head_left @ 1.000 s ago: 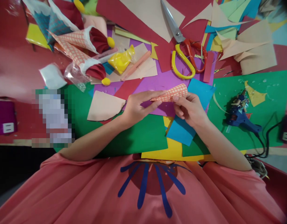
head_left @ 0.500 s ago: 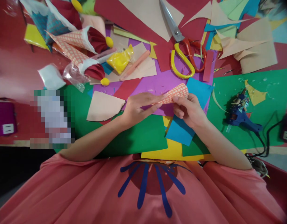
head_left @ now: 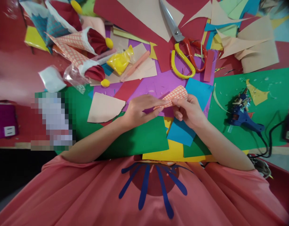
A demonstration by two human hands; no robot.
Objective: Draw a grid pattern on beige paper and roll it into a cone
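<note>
A small paper cone (head_left: 176,95) with an orange-and-cream grid pattern is held between my two hands, its wide end toward the upper right. My left hand (head_left: 141,108) pinches the narrow end between thumb and fingers. The thumb of my right hand (head_left: 190,110) presses on the cone near its wide end, and the fingers curl beneath it. A cream paper piece (head_left: 105,108) with a curved edge lies left of my left hand. Under the hands are a purple sheet (head_left: 148,81) and a blue paper piece (head_left: 182,131).
Large scissors (head_left: 182,42) with yellow and red handles lie beyond the hands. A blue glue gun (head_left: 245,119) with a cord rests at right on a green sheet (head_left: 219,135). Finished-looking grid-patterned cones (head_left: 75,40) and a yellow clay packet (head_left: 121,61) lie at upper left, paper scraps at upper right.
The cone has tilted slightly and shifted a little left and down. The left fingers have slid farther along it toward the right thumb.
</note>
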